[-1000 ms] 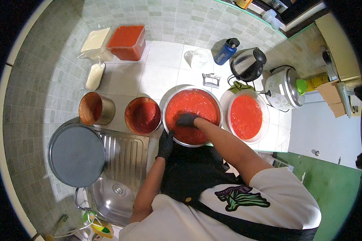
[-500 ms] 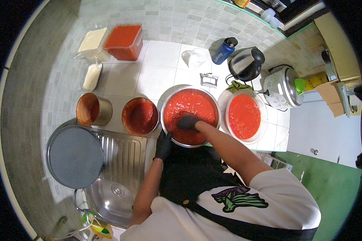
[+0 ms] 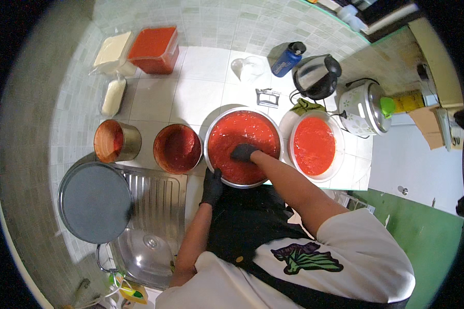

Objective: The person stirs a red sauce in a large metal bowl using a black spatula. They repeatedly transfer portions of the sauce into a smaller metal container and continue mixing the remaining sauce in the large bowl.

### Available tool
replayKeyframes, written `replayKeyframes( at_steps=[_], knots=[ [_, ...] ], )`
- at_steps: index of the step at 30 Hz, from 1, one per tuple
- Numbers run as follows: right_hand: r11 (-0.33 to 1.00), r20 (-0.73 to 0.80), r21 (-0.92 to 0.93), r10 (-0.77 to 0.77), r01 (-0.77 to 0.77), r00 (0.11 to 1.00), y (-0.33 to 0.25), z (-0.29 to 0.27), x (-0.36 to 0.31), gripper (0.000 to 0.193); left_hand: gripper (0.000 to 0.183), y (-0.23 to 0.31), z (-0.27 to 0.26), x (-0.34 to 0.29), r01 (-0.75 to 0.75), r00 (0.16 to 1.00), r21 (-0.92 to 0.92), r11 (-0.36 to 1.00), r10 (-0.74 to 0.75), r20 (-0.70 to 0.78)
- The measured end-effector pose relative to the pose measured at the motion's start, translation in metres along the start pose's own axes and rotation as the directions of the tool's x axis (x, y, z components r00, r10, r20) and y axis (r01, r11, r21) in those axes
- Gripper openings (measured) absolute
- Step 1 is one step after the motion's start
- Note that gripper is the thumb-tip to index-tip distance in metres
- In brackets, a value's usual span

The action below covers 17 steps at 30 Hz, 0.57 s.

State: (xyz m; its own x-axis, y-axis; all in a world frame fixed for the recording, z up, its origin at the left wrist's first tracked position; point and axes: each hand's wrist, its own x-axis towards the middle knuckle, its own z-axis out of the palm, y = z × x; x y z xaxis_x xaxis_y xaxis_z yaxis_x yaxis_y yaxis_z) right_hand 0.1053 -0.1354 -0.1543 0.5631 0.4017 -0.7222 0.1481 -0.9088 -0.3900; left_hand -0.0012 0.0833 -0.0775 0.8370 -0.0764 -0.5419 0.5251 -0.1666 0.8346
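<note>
A wide metal bowl [image 3: 208, 149] stands at the counter's front edge, full of thick red sauce [image 3: 247, 126]. Sunk in the middle of that sauce is my right hand [image 3: 244, 152], in a black glove; its fingers are hidden below the surface. Also black-gloved, my left hand [image 3: 212, 188] grips the bowl's near-left rim. Just left of the bowl sits a metal pot [image 3: 176, 148] smeared inside with red sauce. On the other side is a pale round tub [image 3: 339, 164] holding more red sauce.
Further left are another sauce-stained pot [image 3: 131, 141], a grey round tray [image 3: 95, 201] and a steel sink [image 3: 139, 257]. Food containers, including a red-filled plastic tub [image 3: 157, 64], stand back left. At back right are a blue bottle [image 3: 286, 61], a kettle [image 3: 314, 77] and a rice cooker [image 3: 363, 105].
My right hand has shifted slightly rightward and away from me within the sauce. My left hand keeps its hold on the rim. The whole view has moved a little.
</note>
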Motion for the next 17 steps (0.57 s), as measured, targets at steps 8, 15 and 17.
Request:
replayKeyframes(
  at_steps=[8,15,17],
  knots=[
    [0.988,-0.063,0.152,0.019,-0.009,0.998,-0.002,-0.054,0.0,0.039,0.047,0.019,-0.002,-0.002,-0.03,0.999,0.048,0.998,0.029,0.012],
    [0.974,0.015,0.226,-0.028,0.024,0.999,-0.022,-0.082,-0.01,0.035,0.048,0.005,-0.004,0.009,-0.048,0.998,0.034,0.998,0.047,0.043],
    [0.934,-0.082,0.358,0.037,-0.005,0.996,-0.019,-0.075,-0.012,0.036,0.054,-0.001,-0.005,0.012,-0.107,0.994,0.016,0.994,0.106,0.04]
  ],
)
